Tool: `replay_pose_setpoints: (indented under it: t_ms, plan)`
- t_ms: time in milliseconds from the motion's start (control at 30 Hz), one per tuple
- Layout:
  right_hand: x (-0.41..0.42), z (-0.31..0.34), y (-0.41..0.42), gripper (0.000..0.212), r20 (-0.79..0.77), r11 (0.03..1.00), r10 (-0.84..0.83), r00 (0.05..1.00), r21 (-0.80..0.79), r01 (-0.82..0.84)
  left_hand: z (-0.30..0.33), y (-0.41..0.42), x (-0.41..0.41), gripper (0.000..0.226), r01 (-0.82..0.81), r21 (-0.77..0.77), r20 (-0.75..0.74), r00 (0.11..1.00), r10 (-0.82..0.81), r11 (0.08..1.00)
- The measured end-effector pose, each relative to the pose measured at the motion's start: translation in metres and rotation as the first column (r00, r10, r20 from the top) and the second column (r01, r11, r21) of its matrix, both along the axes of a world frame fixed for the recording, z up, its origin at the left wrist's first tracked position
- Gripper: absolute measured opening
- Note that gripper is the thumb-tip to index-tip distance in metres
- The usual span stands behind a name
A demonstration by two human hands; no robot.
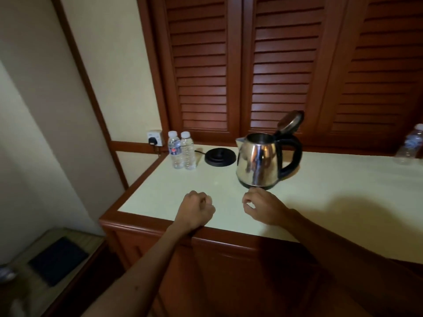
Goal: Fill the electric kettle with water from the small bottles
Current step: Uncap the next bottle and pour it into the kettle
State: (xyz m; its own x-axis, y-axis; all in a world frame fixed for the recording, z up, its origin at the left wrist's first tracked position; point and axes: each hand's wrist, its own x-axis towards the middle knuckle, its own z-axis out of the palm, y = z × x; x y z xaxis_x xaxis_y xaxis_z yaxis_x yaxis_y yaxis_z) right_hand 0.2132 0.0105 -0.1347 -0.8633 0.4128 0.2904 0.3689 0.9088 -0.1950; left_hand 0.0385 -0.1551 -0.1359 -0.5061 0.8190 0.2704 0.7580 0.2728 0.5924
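A steel electric kettle (258,161) with a black handle stands on the cream countertop (332,191), its lid tipped up and open. Its black base (220,156) lies just to the left, apart from it. Two small capped water bottles (182,149) stand side by side at the back left corner. My left hand (196,210) rests near the counter's front edge as a closed fist, holding nothing. My right hand (263,208) hovers just in front of the kettle's foot with fingers loosely curled and empty.
A third bottle (409,145) stands at the far right edge of view. A wall socket (155,138) with a plug sits behind the two bottles. Louvred wooden doors (286,65) back the counter. A low shelf with a dark pad (58,260) lies at lower left.
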Motion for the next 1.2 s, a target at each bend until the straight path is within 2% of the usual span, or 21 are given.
replay_pose_setpoints:
  t_ms: [133,167,233,367,500,600,800,900,1000,1200]
  plan:
    - [-0.053,0.006,-0.004,0.021,0.010,0.998,0.069,0.998,-0.002,-0.069,0.002,-0.011,-0.048,0.024,-0.102,0.015,0.107,0.989,0.100,0.995]
    - [-0.064,0.006,-0.003,0.023,0.008,0.997,0.078,0.997,-0.006,-0.078,0.003,-0.011,-0.058,0.024,-0.140,0.035,0.176,0.976,0.132,0.990]
    - [-0.084,0.004,0.000,0.022,0.014,0.996,0.090,0.996,-0.019,-0.089,0.005,-0.007,-0.077,0.016,-0.239,0.089,0.330,0.923,0.197,0.967]
    - [-0.122,0.004,0.012,0.017,0.018,0.993,0.117,0.993,-0.029,-0.117,0.006,0.010,-0.116,0.004,-0.344,0.152,0.417,0.872,0.256,0.926]
    - [-0.153,-0.009,0.024,0.029,0.011,0.996,0.092,0.996,0.002,-0.092,0.008,0.033,-0.151,0.039,-0.357,0.138,0.492,0.834,0.249,0.924]
    - [-0.161,-0.028,0.025,0.037,-0.056,0.997,0.060,0.997,0.059,-0.056,0.012,0.051,-0.174,0.068,-0.281,0.103,0.452,0.868,0.207,0.954]
    - [-0.165,-0.038,0.029,0.024,-0.246,0.996,0.061,0.967,0.076,-0.043,0.008,0.071,-0.213,0.100,-0.112,0.165,0.482,0.876,0.019,0.980]
    - [-0.166,-0.038,0.029,0.023,-0.277,0.994,0.080,0.957,0.090,-0.057,-0.009,0.082,-0.235,0.079,-0.060,0.172,0.467,0.884,-0.028,0.983]
    - [-0.166,-0.038,0.029,0.022,-0.295,0.993,0.087,0.952,0.098,-0.060,0.000,0.085,-0.224,0.056,-0.066,0.142,0.424,0.906,0.000,0.988]
    - [-0.165,-0.038,0.029,0.021,-0.296,0.996,0.081,0.952,0.062,-0.066,0.005,0.086,-0.203,0.051,-0.215,0.158,0.462,0.879,0.120,0.964]
